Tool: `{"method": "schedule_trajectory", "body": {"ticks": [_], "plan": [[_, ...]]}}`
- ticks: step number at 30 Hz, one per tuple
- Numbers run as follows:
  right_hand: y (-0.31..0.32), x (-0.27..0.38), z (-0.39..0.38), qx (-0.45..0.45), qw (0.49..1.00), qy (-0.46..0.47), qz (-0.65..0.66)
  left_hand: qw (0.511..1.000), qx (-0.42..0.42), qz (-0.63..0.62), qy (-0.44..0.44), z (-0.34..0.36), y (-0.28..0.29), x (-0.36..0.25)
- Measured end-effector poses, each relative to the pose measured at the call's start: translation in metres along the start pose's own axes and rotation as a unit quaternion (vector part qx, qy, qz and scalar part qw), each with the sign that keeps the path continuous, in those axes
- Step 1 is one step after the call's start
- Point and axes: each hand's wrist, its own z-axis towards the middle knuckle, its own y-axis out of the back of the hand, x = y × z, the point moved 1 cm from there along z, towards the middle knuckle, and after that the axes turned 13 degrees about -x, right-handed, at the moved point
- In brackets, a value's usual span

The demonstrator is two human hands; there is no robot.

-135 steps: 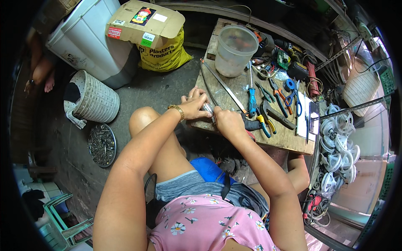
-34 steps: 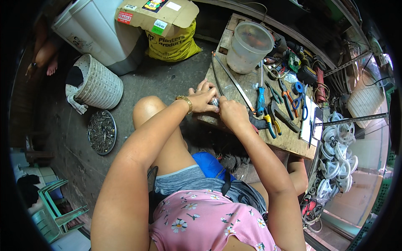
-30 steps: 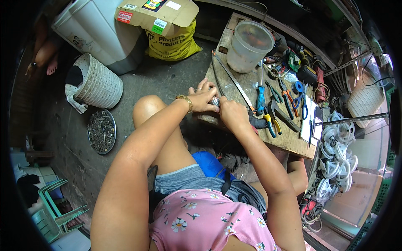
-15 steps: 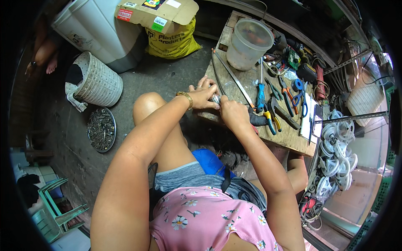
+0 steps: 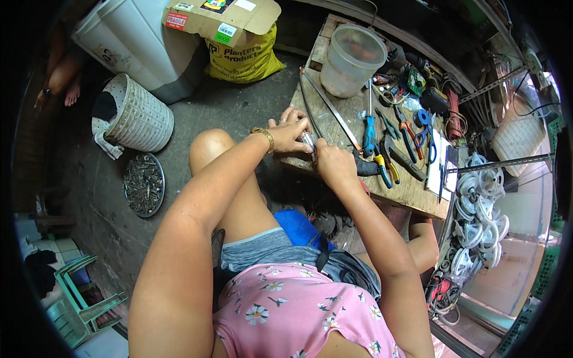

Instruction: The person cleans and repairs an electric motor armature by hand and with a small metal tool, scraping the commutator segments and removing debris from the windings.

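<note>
My right hand [image 5: 335, 166] is curled at the wooden bench's [image 5: 412, 196] near left edge; I can't tell what it grips. Just left, my left hand [image 5: 289, 135] holds a small shiny piece [image 5: 307, 140]. A loose grip could drop it over the edge. Beyond, a sudden jerk could scrape knuckles on the metal strip [image 5: 333, 111].

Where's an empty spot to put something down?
Most room: grey floor between the white latticed basket, yellow plastic sack and left hand. The wooden bench has a small bare patch between the yellow-and-blue tool handles, flat white pad and near edge. It's crowded right of the translucent round bucket, around the green circuit board.
</note>
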Motion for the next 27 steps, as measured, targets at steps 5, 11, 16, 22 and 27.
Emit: {"method": "schedule_trajectory", "body": {"ticks": [5, 11, 16, 22, 27], "plan": [[-0.002, 0.000, -0.004, 0.004, 1.000, -0.003, 0.002, 1.000, 0.004, 0.000, 0.001, -0.001, -0.001, 0.000], [-0.005, 0.000, -0.006, -0.001, 1.000, -0.006, 0.001, 1.000, 0.005, -0.002, -0.001, -0.001, -0.001, 0.000], [-0.002, 0.002, -0.008, -0.010, 1.000, -0.008, 0.003, 1.000, 0.011, 0.003, 0.002, -0.001, 0.001, -0.001], [-0.003, 0.004, -0.012, -0.012, 1.000, -0.018, 0.005, 1.000, 0.008, 0.001, -0.003, -0.001, -0.002, -0.002], [-0.004, 0.004, -0.013, -0.018, 0.999, -0.033, 0.005, 1.000, 0.013, -0.002, 0.000, -0.001, 0.000, -0.004]]}}
